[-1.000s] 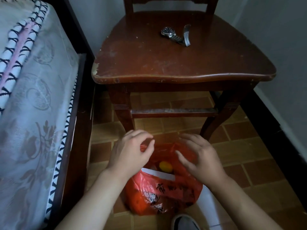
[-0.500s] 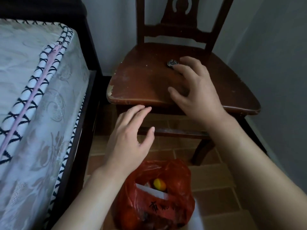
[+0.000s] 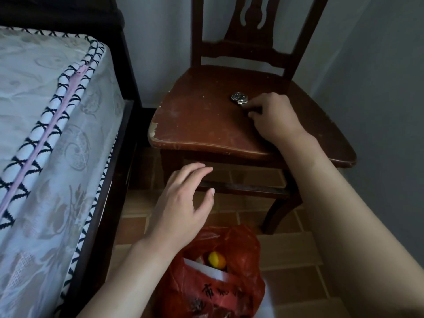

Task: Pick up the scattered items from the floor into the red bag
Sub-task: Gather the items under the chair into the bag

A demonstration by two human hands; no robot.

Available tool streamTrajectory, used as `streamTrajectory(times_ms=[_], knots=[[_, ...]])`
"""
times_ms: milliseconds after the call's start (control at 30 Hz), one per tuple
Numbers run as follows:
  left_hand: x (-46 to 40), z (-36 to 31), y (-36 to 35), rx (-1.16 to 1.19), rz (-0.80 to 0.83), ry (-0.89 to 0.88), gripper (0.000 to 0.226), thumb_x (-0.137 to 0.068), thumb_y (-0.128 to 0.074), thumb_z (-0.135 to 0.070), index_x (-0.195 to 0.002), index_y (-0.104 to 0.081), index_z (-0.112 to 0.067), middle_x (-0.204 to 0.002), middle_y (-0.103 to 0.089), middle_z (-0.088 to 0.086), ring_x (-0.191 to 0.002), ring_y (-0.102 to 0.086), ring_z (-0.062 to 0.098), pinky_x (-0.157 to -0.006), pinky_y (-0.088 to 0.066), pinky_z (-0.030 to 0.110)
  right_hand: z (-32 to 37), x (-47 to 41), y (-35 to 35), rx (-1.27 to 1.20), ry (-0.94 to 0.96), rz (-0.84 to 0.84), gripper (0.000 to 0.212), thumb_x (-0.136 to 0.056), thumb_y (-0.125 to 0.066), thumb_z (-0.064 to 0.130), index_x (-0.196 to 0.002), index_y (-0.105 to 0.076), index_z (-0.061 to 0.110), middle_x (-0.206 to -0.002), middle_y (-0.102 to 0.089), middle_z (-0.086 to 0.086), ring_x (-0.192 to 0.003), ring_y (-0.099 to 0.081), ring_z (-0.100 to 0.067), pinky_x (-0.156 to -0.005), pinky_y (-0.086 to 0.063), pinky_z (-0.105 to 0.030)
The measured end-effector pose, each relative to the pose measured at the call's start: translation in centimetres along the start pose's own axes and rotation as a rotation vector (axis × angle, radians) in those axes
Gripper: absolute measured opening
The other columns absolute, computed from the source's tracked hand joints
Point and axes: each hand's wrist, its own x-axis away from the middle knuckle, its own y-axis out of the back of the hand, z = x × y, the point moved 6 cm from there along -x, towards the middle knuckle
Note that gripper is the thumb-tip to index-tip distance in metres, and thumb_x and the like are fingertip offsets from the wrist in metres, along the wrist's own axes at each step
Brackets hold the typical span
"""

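Since a moment ago the right hand point(image 3: 273, 115) has dropped onto the chair point(image 3: 202, 120) seat, fingers now curled around the band of the watch point(image 3: 239, 98). The left hand point(image 3: 183, 203) hovers with fingers spread and empty, above the bag point(image 3: 229, 294) on the near floor, mouth agape, a yellow ball point(image 3: 216, 260) inside. A bed point(image 3: 46, 134) stands left.

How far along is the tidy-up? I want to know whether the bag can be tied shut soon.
Done: the red bag on the floor already holds a yellow round item and a white paper. In hand: the right hand curls on the strap of the wristwatch on the chair seat; the left hand hovers open above the bag. Left: getting the watch into the bag. No other loose items show.
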Motion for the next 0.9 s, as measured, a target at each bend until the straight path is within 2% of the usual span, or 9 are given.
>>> streamTrajectory(times_ms=[67,133,233,333,500,600,733,800,900], knots=[[0.0,-0.1,0.1,0.029,-0.017,-0.009,0.042,-0.101,-0.06,-0.032,-0.143,-0.059,-0.026,-0.144,-0.051,-0.02,-0.139,-0.042,-0.001,-0.108,-0.033,0.007,0.5,2.0,0.7,-0.048,0.025,0.014,0.033,-0.1,-0.069,0.02,-0.132,-0.072,0.025,-0.138,-0.065,0.0,-0.127,-0.059,-0.021,-0.098,-0.044,-0.024],[0.0,-0.2,0.2,0.067,-0.042,-0.022,0.04,-0.101,-0.061,-0.03,-0.141,-0.061,-0.025,-0.14,-0.054,-0.02,-0.137,-0.047,0.003,-0.11,-0.041,0.018,1.4,4.6,1.4,-0.081,0.092,0.011,0.035,-0.095,-0.075,0.034,-0.129,-0.073,0.026,-0.132,-0.069,0.006,-0.123,-0.061,-0.013,-0.1,-0.046,-0.023],[0.1,0.0,0.0,0.142,-0.07,-0.009,0.04,-0.1,-0.064,-0.028,-0.14,-0.062,-0.026,-0.136,-0.057,-0.022,-0.133,-0.052,0.005,-0.106,-0.05,0.029,2.0,8.5,2.1,-0.166,0.148,-0.012,0.046,-0.085,-0.082,0.045,-0.127,-0.074,0.027,-0.129,-0.069,0.015,-0.119,-0.06,-0.001,-0.101,-0.047,-0.016],[0.4,0.1,-0.4,0.193,-0.085,0.021,0.042,-0.098,-0.07,-0.029,-0.139,-0.062,-0.028,-0.131,-0.059,-0.023,-0.128,-0.056,0.004,-0.1,-0.053,0.026,1.6,10.7,1.7,-0.209,0.212,-0.079,0.049,-0.08,-0.09,0.03,-0.126,-0.075,0.024,-0.129,-0.068,0.014,-0.118,-0.062,0.0,-0.102,-0.052,-0.019],[0.8,-0.1,-0.9,0.208,-0.121,0.015,0.051,-0.093,-0.076,-0.029,-0.141,-0.06,-0.028,-0.128,-0.063,-0.021,-0.122,-0.06,0.004,-0.094,-0.055,0.025,1.8,13.3,1.1,-0.255,0.38,-0.336,0.022,-0.087,-0.082,0.003,-0.108,-0.079,0.009,-0.11,-0.075,-0.002,-0.104,-0.071,-0.014,-0.088,-0.06,-0.034],[1.0,-0.3,-1.4,0.279,-0.122,0.042,0.07,-0.087,-0.082,-0.03,-0.149,-0.05,-0.029,-0.127,-0.064,-0.019,-0.119,-0.063,0.005,-0.093,-0.058,0.031,2.3,16.3,0.7,-0.261,0.43,-0.438,0.013,-0.09,-0.077,0.002,-0.103,-0.079,0.004,-0.107,-0.076,-0.006,-0.1,-0.073,-0.016,-0.084,-0.06,-0.033],[1.4,0.4,-2.6,0.469,-0.073,0.128,0.092,-0.08,-0.089,-0.026,-0.156,-0.039,-0.036,-0.128,-0.068,-0.013,-0.113,-0.07,0.009,-0.093,-0.06,0.037,2.2,20.2,-0.6,-0.323,0.447,-0.466,0.005,-0.092,-0.077,0.003,-0.096,-0.079,0.001,-0.103,-0.076,-0.008,-0.098,-0.073,-0.015,-0.085,-0.058,-0.024],[1.8,0.7,-3.7,0.515,0.005,0.143,0.089,-0.08,-0.089,-0.018,-0.154,-0.043,-0.037,-0.125,-0.069,-0.013,-0.107,-0.073,0.01,-0.09,-0.06,0.033,1.9,21.5,-2.0,-0.342,0.451,-0.446,0.003,-0.091,-0.077,0.002,-0.093,-0.079,0.0,-0.101,-0.076,-0.008,-0.097,-0.073,-0.014,-0.088,-0.055,-0.02],[2.6,1.1,-5.7,0.432,0.083,0.108,0.06,-0.083,-0.085,-0.007,-0.135,-0.068,-0.031,-0.109,-0.075,-0.012,-0.1,-0.074,0.007,-0.089,-0.061,0.031,1.1,22.9,-4.9,-0.393,0.45,-0.37,0.004,-0.088,-0.08,-0.002,-0.092,-0.078,-0.001,-0.1,-0.076,-0.007,-0.099,-0.073,-0.015,-0.09,-0.056,-0.025]])
